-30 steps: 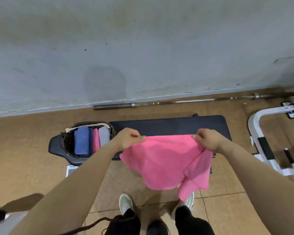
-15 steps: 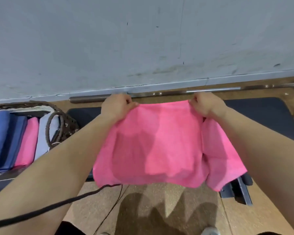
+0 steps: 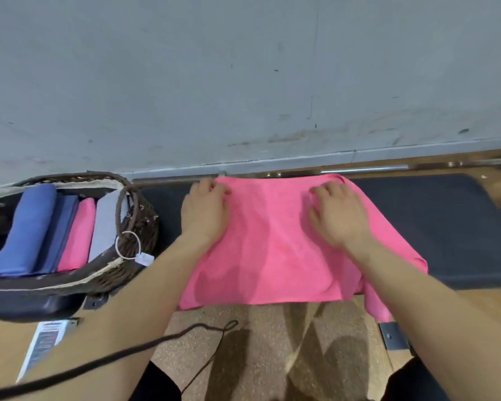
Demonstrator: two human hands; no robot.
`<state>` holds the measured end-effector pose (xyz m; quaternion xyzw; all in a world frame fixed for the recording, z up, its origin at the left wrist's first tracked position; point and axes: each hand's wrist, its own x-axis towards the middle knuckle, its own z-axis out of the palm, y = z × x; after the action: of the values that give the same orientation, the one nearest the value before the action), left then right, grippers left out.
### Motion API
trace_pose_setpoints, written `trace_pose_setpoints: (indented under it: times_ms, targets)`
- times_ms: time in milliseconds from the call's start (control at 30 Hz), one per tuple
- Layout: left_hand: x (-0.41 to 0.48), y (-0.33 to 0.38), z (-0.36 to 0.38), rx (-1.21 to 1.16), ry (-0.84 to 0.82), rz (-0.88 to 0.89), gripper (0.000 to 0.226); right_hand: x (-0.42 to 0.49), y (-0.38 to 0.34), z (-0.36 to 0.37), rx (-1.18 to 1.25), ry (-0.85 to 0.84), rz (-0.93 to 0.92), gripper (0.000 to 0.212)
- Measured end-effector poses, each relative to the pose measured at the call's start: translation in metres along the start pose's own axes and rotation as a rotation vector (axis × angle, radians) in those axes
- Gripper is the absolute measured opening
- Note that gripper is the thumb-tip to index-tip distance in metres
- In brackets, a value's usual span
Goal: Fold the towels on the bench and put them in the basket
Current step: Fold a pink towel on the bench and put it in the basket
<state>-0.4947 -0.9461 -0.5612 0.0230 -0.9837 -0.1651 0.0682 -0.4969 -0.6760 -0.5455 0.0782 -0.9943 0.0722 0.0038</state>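
Note:
A pink towel [image 3: 272,256] lies spread across the dark padded bench [image 3: 446,227], its near edge hanging over the front. My left hand [image 3: 204,211] rests flat on the towel's far left part, fingers apart. My right hand [image 3: 337,212] rests flat on its far right part, fingers spread. A brown wicker basket [image 3: 136,224] stands on the bench's left end. It holds folded towels side by side: two blue [image 3: 26,230], one pink [image 3: 78,235], one pale grey [image 3: 106,224].
A steel barbell [image 3: 388,167] lies on the floor along the grey wall behind the bench. A black cord [image 3: 168,338] hangs across the lower left. A metal bench foot [image 3: 394,337] shows at the lower right. A printed label [image 3: 45,342] lies on the floor below the basket.
Both hands have lowered the pink towel from the air onto the bench, let go of its top corners and now lie flat on it. The view has moved closer to the bench.

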Motion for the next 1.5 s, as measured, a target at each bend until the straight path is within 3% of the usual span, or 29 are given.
trace_pose_setpoints:
  times_ms: [267,467,567,767,867,967,1267,1367,1500]
  targets:
    - [-0.075,-0.003,0.006,0.033,-0.106,-0.042,0.053,-0.055,-0.073,0.041,0.043,-0.204,-0.211,0.066]
    - [-0.028,-0.010,-0.011,-0.079,0.056,-0.246,0.045,-0.061,-0.080,0.060,-0.003,-0.199,-0.197,0.069]
    - [0.005,-0.023,-0.009,-0.081,0.007,-0.339,0.053,-0.061,-0.081,0.062,-0.018,-0.175,-0.194,0.071]
    - [0.032,-0.036,-0.006,-0.175,-0.152,-0.398,0.021,-0.059,-0.081,0.063,-0.017,-0.175,-0.186,0.072]
    - [0.041,-0.046,-0.018,-0.140,-0.072,-0.419,0.008,-0.059,-0.080,0.063,-0.014,-0.179,-0.186,0.072]
    - [0.054,-0.049,-0.030,-0.026,0.015,-0.366,0.031,-0.059,-0.081,0.062,-0.020,-0.181,-0.185,0.072]
    - [0.006,-0.014,-0.014,0.000,-0.015,-0.251,0.051,-0.059,-0.082,0.057,0.038,-0.208,-0.191,0.074]
    - [-0.026,0.013,-0.007,-0.033,-0.084,-0.128,0.049,-0.059,-0.076,0.042,0.302,-0.236,-0.169,0.074]
    - [-0.051,0.065,0.009,-0.091,-0.124,0.098,0.041,-0.071,-0.023,-0.001,0.507,-0.013,-0.101,0.049]
